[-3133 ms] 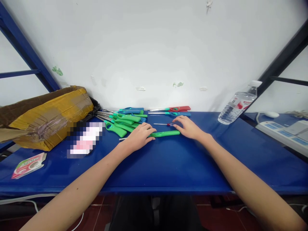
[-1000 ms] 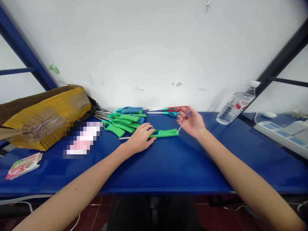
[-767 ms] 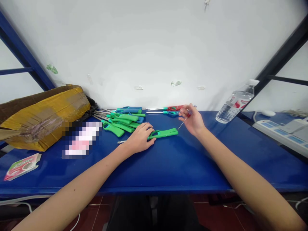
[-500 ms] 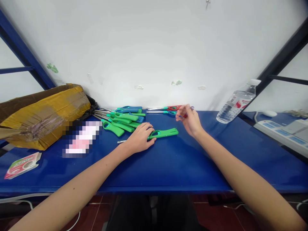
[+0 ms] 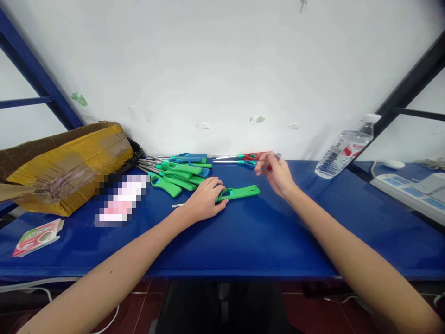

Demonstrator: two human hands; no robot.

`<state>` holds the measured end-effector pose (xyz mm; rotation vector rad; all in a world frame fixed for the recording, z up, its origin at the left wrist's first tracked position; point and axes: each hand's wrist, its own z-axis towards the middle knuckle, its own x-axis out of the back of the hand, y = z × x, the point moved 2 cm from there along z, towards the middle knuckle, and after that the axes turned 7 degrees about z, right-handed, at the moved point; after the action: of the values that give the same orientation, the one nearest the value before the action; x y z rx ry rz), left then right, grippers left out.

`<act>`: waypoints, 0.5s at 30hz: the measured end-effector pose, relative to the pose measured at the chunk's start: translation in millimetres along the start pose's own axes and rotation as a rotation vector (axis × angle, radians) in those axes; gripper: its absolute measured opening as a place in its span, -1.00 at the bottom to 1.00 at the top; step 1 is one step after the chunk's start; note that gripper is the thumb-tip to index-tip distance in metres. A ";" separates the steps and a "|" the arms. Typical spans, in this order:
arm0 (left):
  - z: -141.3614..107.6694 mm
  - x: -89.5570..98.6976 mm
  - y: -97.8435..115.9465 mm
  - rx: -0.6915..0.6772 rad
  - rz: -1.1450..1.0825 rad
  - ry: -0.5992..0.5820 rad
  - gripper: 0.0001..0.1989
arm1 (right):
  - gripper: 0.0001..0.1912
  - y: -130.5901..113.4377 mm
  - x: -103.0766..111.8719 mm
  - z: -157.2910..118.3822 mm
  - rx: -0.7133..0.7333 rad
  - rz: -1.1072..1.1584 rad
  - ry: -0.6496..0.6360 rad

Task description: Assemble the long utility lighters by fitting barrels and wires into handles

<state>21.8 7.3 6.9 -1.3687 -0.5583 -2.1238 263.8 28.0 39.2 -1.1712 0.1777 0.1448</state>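
My left hand [image 5: 207, 198] rests on the table, its fingers closed around a green stick lighter [image 5: 243, 192]. The lighter's handle points right and its metal tip shows left of my wrist. Raised to the right, my right hand [image 5: 276, 174] has its fingers curled together in a pinch. A small dark reddish and purplish thing shows at those fingers, too small to name. Behind that hand, a red stick lighter [image 5: 256, 156] and a blue stick lighter [image 5: 248, 163] lie along the wall. Left of my left hand is a pile of green and blue stick lighters [image 5: 182, 168].
A cardboard box [image 5: 69, 171] with yellow tape stands at the left. A torn printed card [image 5: 38, 237] lies before it, near a blurred-out patch. At the right, a water bottle [image 5: 344, 148] leans by the dark frame. A white power strip [image 5: 413, 195] lies farther right.
The whole view has shifted slightly to the right. Both hands keep nearly the same pose, and the lighters have not visibly moved on the table.
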 end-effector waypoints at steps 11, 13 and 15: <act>0.7 -0.3 1.0 0.008 0.005 0.003 -0.75 | -0.47 -0.7 -1.7 -0.4 0.025 -0.045 0.019; 0.9 -0.3 1.1 0.006 0.009 0.000 -0.74 | -0.47 -0.6 -1.1 0.0 0.026 -0.027 0.033; 0.9 -0.4 1.1 0.003 0.010 0.001 -0.74 | -0.46 -0.4 -0.1 0.4 0.029 -0.021 0.054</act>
<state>23.2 7.1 6.9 -1.3655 -0.5529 -2.1144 263.9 28.2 39.7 -1.1481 0.2147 0.0919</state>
